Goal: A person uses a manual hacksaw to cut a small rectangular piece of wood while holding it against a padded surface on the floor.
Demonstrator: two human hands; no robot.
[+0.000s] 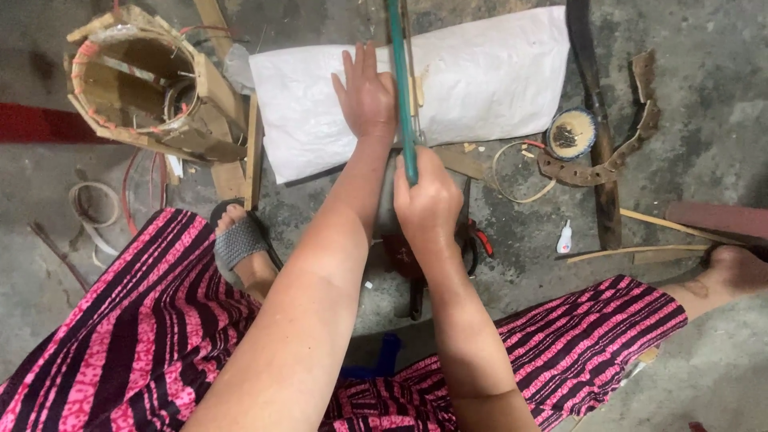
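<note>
My right hand (428, 196) is closed around a long green rod (398, 64) that runs up and out of the top of the view. A thin bamboo strip (413, 88) lies along the rod. My left hand (366, 92) lies flat, fingers together, on a white woven sack (496, 80) spread on the concrete floor, just left of the rod. Under my right hand sits a dark tool with red handles (480, 238), partly hidden.
A woven bamboo basket frame (144, 80) stands at upper left. A small round tin (572, 132), a curved bamboo piece (608, 164), a dark long bar (596, 120), a small white bottle (565, 238) and loose strips lie at right. My sandalled foot (240, 240) rests at left.
</note>
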